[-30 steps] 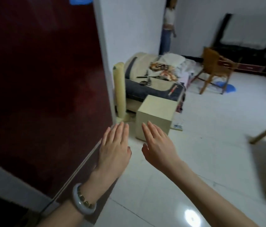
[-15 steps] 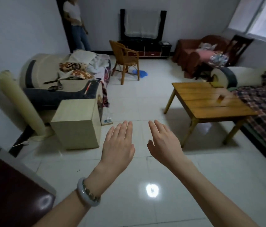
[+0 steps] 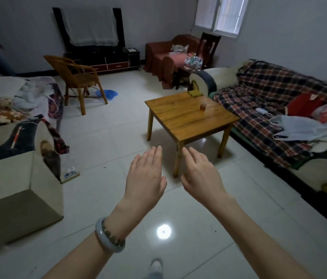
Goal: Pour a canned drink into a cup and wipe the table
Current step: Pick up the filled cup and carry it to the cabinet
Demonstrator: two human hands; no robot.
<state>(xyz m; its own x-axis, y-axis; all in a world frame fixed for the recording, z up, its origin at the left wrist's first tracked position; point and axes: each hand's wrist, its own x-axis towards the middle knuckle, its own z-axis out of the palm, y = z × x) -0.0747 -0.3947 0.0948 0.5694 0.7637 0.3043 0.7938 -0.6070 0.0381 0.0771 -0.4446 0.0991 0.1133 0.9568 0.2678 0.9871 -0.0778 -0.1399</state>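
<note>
Holding left hand [image 3: 145,178] and right hand [image 3: 200,176] out flat, fingers straight, gripping nothing. Small cup [image 3: 203,107] sits on wooden table [image 3: 180,125] ahead.

Dim, greyish daylight is coming in through the window [image 3: 221,15] at the upper right, leaving the room flat and muted. A round white glare spot [image 3: 163,231] is shining on the glossy floor [image 3: 118,137] between the forearms. The worktop [image 3: 188,117] is casting a soft shadow onto the tiles beneath it. The wide lens is bending straight lines near the edges, and the lower corners are darkening. The left sofa [image 3: 1,109] is smearing with blur, while the left hand [image 3: 145,178] and right hand [image 3: 200,176] are showing evenly lit and fairly sharp.
</note>
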